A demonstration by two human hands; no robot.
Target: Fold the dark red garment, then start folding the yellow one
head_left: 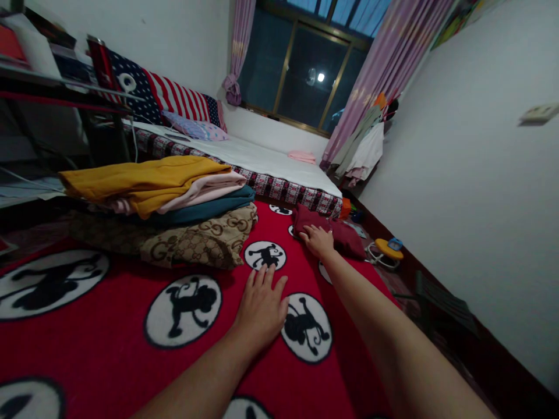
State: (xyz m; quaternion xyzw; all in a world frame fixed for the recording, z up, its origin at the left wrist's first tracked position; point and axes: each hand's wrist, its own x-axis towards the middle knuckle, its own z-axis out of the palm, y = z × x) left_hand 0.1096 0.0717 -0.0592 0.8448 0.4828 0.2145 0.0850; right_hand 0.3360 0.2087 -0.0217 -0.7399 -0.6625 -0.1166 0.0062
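Note:
My left hand (264,302) is over the red blanket (113,361) with its fingers stretched out and apart, holding nothing. The blanket bears white ovals with black monkey figures. Farther forward, my right hand (318,240) reaches to the near left edge of a folded maroon garment (347,238); its fingers look extended against the cloth, and their tips are partly hard to make out. On the left lies a stack of folded clothes: a mustard-yellow garment (148,177) on top, a pale pink one (209,189), a teal one (205,209), and a brown patterned one (196,241) at the bottom.
Behind the blanket stands a bed (262,154) with pillows (198,128) and a folded pink cloth (301,156). A cluttered desk (65,87) is at the left. On the right are a yellow stool (388,249), a dark chair (445,302) and hanging clothes (364,151).

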